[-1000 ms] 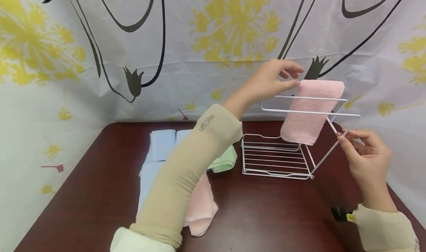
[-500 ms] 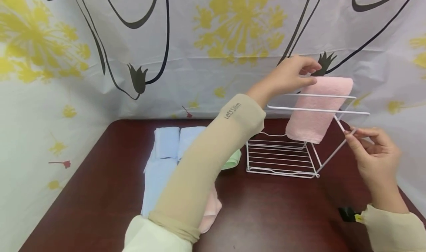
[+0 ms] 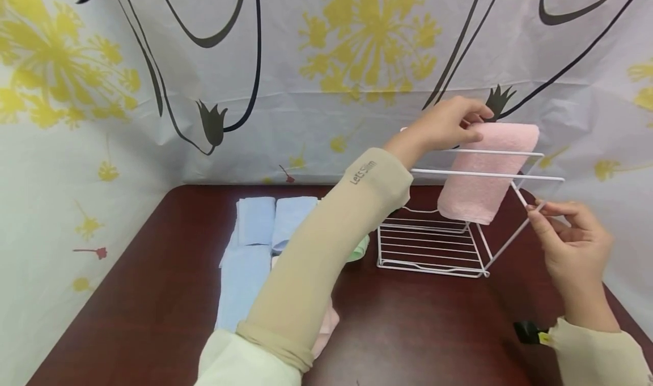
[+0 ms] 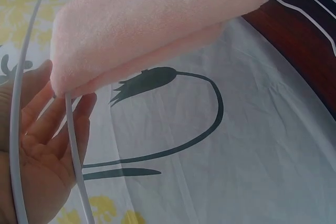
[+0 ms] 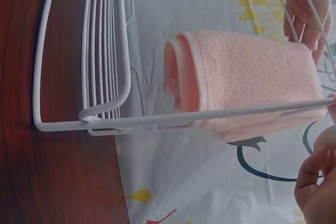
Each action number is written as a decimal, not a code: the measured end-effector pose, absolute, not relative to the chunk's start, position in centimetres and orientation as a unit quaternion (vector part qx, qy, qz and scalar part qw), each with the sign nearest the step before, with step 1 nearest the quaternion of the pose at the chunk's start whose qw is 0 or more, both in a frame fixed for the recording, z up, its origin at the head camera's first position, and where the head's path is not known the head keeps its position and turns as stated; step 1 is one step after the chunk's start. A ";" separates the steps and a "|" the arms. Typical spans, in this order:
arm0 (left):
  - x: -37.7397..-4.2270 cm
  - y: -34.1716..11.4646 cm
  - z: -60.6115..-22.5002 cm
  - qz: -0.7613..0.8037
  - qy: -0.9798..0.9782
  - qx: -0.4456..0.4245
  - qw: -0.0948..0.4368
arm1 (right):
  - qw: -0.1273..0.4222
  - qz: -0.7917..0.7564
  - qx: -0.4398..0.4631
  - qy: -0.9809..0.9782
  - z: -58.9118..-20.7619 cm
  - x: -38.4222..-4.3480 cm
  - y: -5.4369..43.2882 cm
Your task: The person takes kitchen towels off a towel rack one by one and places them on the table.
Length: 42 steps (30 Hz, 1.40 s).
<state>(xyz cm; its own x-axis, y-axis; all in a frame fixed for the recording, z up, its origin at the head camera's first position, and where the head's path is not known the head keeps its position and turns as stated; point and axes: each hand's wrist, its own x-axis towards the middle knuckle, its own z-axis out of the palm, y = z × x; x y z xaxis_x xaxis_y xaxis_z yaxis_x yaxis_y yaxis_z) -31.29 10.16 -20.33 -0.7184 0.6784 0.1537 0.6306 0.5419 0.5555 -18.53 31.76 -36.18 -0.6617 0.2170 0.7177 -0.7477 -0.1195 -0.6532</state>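
Observation:
A folded pink towel (image 3: pixel 487 173) hangs draped over the upper bars of a white wire rack (image 3: pixel 428 250). At the towel's upper left edge, my left hand (image 3: pixel 451 122) pinches it between thumb and fingertips. From the left wrist, the left hand (image 4: pixel 47 145) shows behind two white bars, with its fingertips at the towel's corner. My right hand (image 3: pixel 573 244) grips the slanted side bar of the rack between thumb and fingers. In the right wrist view the towel (image 5: pixel 257 77) hangs between both hands, its folded layers showing at the lower end.
Left of the rack, blue folded towels (image 3: pixel 255 221) lie on the dark red table (image 3: pixel 143 284). A green towel (image 3: pixel 359 250) and another pink towel (image 3: pixel 326 329) are partly hidden by the left sleeve. Behind stands a patterned curtain (image 3: pixel 306 63).
The left arm has reached further right, and its fingers have come down onto the towel's top edge. The right hand keeps its hold on the bar. The head view has shifted slightly.

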 end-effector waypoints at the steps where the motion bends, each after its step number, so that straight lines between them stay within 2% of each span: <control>1: -31.3 10.1 -20.4 0.297 0.877 0.375 0.036 | 0.338 0.712 0.234 -0.569 -36.2 -18.6 31.8; 16: -31.4 9.8 -20.9 0.219 0.923 0.316 -0.018 | 0.324 0.729 0.252 -0.548 -36.2 -18.8 31.5; 26: -31.1 9.2 -21.1 0.216 0.913 0.336 -0.081 | 0.329 0.724 0.247 -0.554 -36.2 -18.8 31.5; 42: -31.1 9.1 -21.0 0.207 0.900 0.361 -0.129 | 0.323 0.733 0.243 -0.546 -36.3 -19.1 31.5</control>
